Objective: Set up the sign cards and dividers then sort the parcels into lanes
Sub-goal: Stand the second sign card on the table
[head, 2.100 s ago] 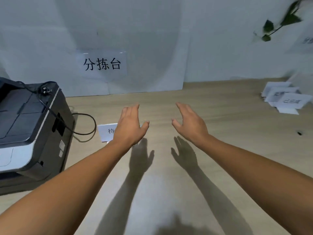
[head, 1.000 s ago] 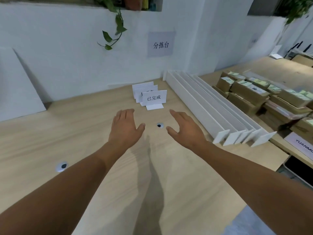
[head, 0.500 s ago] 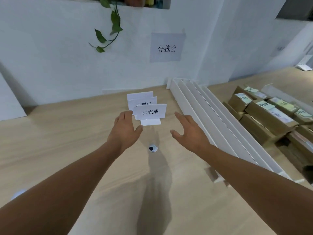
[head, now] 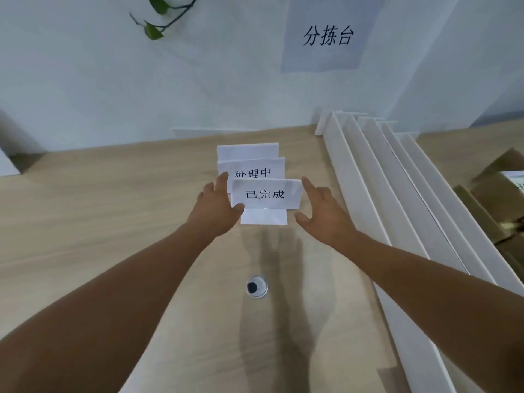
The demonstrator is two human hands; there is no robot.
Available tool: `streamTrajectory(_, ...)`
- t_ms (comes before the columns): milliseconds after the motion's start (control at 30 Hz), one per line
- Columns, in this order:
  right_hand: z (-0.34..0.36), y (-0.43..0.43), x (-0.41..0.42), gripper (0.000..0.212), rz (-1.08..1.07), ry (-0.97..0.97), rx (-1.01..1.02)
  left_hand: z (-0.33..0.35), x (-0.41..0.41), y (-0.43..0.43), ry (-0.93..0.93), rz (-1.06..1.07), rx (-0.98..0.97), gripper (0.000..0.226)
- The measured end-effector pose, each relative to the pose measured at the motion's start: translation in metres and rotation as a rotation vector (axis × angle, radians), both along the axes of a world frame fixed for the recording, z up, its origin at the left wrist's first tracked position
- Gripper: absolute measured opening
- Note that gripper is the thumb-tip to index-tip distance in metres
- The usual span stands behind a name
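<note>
Three folded white sign cards stand in a row on the wooden table [head: 113, 222]. The front card [head: 265, 194] reads 已完成, the middle card [head: 252, 173] reads 处理中, and the rear card [head: 246, 151] shows no text. My left hand [head: 215, 211] is at the front card's left edge, thumb over its lower left corner and fingers straight behind the edge. My right hand [head: 323, 217] hovers open just right of that card, apart from it. Several long white dividers [head: 377, 177] lie side by side at the right. Brown parcels [head: 493, 188] show at the right edge.
A paper sign [head: 327, 36] reading 分拣台 hangs on the white wall behind. A round cable grommet [head: 256, 286] sits in the table between my forearms. A green plant sprig [head: 158, 21] hangs at the top left.
My view turned from the printer side to the cards and dividers. Both hands moved forward to either side of the front card, and the left now reaches its edge.
</note>
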State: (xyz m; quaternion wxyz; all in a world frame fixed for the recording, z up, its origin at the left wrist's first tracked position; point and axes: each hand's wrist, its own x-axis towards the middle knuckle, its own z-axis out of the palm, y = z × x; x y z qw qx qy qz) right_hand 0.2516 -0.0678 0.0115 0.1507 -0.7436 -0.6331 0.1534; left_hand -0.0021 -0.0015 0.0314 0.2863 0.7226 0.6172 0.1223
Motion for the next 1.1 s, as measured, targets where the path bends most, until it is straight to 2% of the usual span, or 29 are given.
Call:
streamTrajectory(233,-0.064,0.065,0.018,0.093,-0.001,0.065,-0.065,-0.070,0.029,0.056,-0.061,-0.002,-0.023,0.088)
streamTrajectory(433,-0.077,0.051,0.013,0.093,-0.008,0.121,0.010,-0.077,0.033,0.038,-0.136,-0.008,0.091,0.079)
streamTrajectory(700,0.019,-0.014,-0.041,0.086,0.128,0.085,0.120,0.023,-0.052,-0.037,-0.039,0.013,0.170,0.075)
streamTrajectory(933,0.130,-0.076,-0.165,0.084,0.325,0.118,0.237,0.126,-0.181,-0.145,0.011,0.192,0.311,0.075)
streamTrajectory(1100,0.177,-0.150,-0.268,0.085,0.409,0.186,0.300,0.178,-0.287,-0.230,0.020,0.277,0.383,0.073)
